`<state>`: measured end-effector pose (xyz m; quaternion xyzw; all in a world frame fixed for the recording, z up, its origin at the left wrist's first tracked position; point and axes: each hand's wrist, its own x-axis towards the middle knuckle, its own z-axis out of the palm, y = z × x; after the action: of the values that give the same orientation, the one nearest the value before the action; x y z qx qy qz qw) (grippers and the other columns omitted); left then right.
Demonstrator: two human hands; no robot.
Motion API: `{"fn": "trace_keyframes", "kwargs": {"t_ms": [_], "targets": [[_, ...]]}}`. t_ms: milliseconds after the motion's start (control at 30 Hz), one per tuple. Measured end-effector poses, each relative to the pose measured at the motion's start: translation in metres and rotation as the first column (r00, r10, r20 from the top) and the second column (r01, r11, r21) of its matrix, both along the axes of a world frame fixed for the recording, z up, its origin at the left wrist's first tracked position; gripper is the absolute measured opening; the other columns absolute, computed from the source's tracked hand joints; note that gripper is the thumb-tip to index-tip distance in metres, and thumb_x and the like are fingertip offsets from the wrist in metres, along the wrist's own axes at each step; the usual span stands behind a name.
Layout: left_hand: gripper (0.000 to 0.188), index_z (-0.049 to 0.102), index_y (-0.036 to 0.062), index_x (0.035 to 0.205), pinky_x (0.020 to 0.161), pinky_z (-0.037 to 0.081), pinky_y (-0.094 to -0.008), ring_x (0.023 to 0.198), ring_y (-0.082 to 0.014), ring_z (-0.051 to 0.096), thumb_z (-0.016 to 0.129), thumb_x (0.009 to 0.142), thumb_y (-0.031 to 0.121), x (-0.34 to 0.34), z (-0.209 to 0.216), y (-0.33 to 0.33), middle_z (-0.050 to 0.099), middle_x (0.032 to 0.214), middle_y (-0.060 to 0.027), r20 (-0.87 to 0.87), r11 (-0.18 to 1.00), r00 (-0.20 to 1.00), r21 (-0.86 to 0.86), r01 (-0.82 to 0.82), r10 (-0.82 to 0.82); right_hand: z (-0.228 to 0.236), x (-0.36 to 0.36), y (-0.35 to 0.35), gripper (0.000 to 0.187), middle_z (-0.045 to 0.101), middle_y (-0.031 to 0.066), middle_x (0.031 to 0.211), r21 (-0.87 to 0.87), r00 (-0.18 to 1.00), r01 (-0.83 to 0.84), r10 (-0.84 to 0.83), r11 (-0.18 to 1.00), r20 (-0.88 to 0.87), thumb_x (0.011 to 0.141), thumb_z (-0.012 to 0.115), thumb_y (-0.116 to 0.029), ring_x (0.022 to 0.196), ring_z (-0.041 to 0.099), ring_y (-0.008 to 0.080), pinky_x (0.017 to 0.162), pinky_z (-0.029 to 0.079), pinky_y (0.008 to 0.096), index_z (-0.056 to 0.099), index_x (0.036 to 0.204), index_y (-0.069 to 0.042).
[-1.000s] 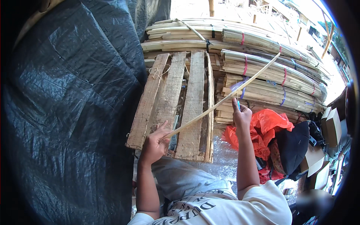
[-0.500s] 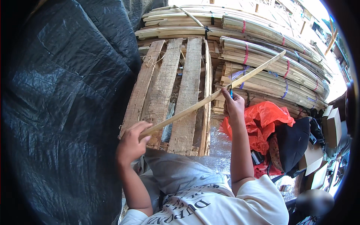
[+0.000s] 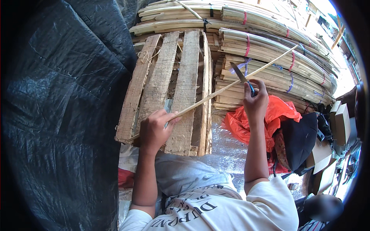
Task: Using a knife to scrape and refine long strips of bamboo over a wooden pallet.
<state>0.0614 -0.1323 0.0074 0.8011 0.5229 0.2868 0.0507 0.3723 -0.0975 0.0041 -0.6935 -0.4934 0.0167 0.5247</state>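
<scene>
A long, thin wooden strip (image 3: 219,92) slants from lower left to upper right over a slatted wooden crate (image 3: 184,81). My left hand (image 3: 155,130) is closed round the strip near its lower end, and a short tail sticks out past the hand. In my right hand (image 3: 256,101) is a knife (image 3: 239,73) with a dark blade and a blue handle. Its blade points up and to the left, by the strip's far half. Whether the blade touches the strip I cannot tell.
Bundles of wooden strips (image 3: 266,48) tied with coloured bands are stacked beyond and to the right. A black tarp (image 3: 69,115) hangs at the left. An orange-red plastic bag (image 3: 246,119), a dark bag (image 3: 300,134) and cardboard boxes (image 3: 342,119) lie at the right.
My left hand has moved right and up along the strip, which now looks narrower. My right hand has shifted right, and the knife's blade has come into fuller view.
</scene>
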Motion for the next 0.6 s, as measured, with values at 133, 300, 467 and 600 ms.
{"fn": "trace_keyframes", "kwargs": {"t_ms": [133,300,467,600], "targets": [[0.026,0.08,0.0096,0.099,0.061,0.051,-0.043,0.069,-0.0303,0.066,0.075,0.09,0.033,0.001,-0.002,0.004,0.064,0.076,-0.0096,0.003,0.997,1.0,0.074,0.017,-0.018,0.001,-0.01,0.002,0.018,0.069,0.0192,0.07,-0.115,0.996,-0.022,0.031,0.993,0.079,0.097,0.072,-0.022,0.063,0.068,0.0374,0.056,0.047,0.0427,0.07,0.091,-0.004],[0.024,0.081,0.0114,0.098,0.06,0.051,-0.042,0.067,-0.0298,0.066,0.076,0.089,0.033,0.001,-0.001,0.004,0.065,0.074,-0.0087,-0.017,0.995,1.0,0.096,0.009,-0.008,0.009,-0.027,0.002,0.016,0.07,0.0214,0.075,-0.139,0.988,-0.054,0.073,0.989,0.135,0.096,0.071,-0.022,0.063,0.068,0.0398,0.057,0.05,0.0471,0.071,0.088,-0.008],[0.024,0.081,0.0112,0.095,0.058,0.051,-0.0417,0.065,-0.0298,0.066,0.077,0.089,0.034,0.002,-0.002,0.006,0.065,0.072,-0.0084,-0.01,0.995,1.0,0.104,0.006,-0.005,-0.015,-0.05,-0.007,0.011,0.069,0.0208,0.072,-0.072,0.944,-0.255,0.264,0.964,0.199,0.096,0.07,-0.019,0.067,0.069,0.0421,0.059,0.051,0.0483,0.074,0.092,-0.01],[0.025,0.081,0.0104,0.091,0.057,0.051,-0.0414,0.064,-0.0298,0.067,0.077,0.089,0.035,-0.002,-0.001,0.003,0.066,0.071,-0.008,0.008,0.994,1.0,0.105,-0.015,0.014,0.012,-0.038,-0.002,0.012,0.068,0.0199,0.068,-0.231,0.992,0.045,-0.016,0.972,0.127,0.096,0.07,-0.02,0.061,0.069,0.0374,0.053,0.05,0.0454,0.073,0.09,-0.01]]}}
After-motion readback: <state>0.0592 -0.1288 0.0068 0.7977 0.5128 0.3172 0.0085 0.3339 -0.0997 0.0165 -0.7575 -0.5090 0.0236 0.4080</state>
